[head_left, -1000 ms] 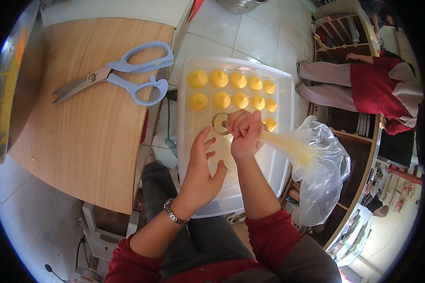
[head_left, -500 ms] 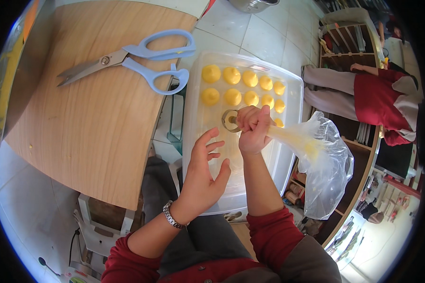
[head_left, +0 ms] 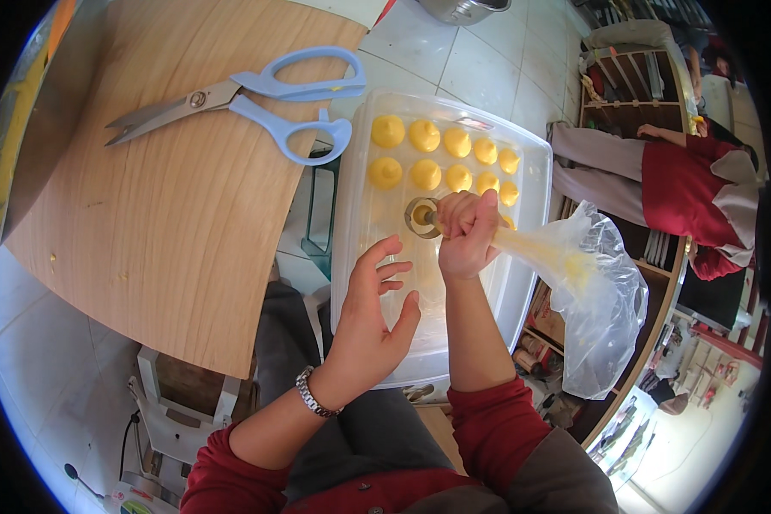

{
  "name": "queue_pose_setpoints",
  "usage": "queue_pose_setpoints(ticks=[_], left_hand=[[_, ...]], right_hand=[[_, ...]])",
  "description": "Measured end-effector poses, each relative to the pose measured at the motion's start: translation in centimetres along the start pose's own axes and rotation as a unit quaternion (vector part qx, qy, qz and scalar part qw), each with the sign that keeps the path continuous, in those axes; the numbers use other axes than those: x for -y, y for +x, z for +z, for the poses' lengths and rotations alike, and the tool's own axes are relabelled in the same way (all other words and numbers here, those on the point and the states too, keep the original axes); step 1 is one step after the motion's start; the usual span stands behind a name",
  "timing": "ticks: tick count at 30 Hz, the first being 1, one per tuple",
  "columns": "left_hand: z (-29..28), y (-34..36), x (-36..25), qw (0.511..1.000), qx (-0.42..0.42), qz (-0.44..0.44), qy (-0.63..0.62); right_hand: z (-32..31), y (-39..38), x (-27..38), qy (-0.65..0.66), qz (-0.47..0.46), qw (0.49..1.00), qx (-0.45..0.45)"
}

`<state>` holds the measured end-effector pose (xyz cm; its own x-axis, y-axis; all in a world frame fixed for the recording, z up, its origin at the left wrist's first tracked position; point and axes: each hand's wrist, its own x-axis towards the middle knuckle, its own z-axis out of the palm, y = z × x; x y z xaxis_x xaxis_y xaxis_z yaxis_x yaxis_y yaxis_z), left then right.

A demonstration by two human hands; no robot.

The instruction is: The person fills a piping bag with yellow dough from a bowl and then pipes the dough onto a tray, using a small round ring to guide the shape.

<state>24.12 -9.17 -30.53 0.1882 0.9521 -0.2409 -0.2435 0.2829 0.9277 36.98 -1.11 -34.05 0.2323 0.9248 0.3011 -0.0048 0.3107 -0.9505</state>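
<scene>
My right hand (head_left: 469,236) is wrapped round the narrow end of a clear plastic piping bag (head_left: 600,300). Yellow filling shows in the bag's neck, and its loose upper part hangs to the right. The tip points into a small metal ring (head_left: 421,218) on the translucent plastic tray (head_left: 535,163), where a yellow dab lies inside. Two rows of pointed yellow mounds (head_left: 425,174) sit at the tray's far side; part of another mound shows beside my fist. My left hand (head_left: 377,313) hovers over the tray's near left part, fingers apart and holding nothing.
On the wooden table (head_left: 171,240) at left lie scissors (head_left: 231,96) with light blue handles. A metal bowl (head_left: 34,128) smeared with yellow stands at the far left edge. Another person (head_left: 677,184) stands at right near wooden shelves (head_left: 634,103). A metal pot (head_left: 463,8) is at the top.
More yellow filling now shows inside the metal ring. Both hands keep nearly the same pose. The whole view has shifted slightly.
</scene>
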Motion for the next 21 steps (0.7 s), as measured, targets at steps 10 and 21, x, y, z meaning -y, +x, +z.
queue_pose_setpoints(ticks=[10,21], left_hand=[[-0.16,-0.11,0.27,1.000,-0.006,0.001,0.010],[-0.33,-0.20,0.15,1.000,-0.007,0.001,0.004]], right_hand=[[-0.06,0.02,-0.24,-0.003,-0.003,1.000,-0.006],[0.14,0.06,-0.15,0.000,-0.008,1.000,-0.009]])
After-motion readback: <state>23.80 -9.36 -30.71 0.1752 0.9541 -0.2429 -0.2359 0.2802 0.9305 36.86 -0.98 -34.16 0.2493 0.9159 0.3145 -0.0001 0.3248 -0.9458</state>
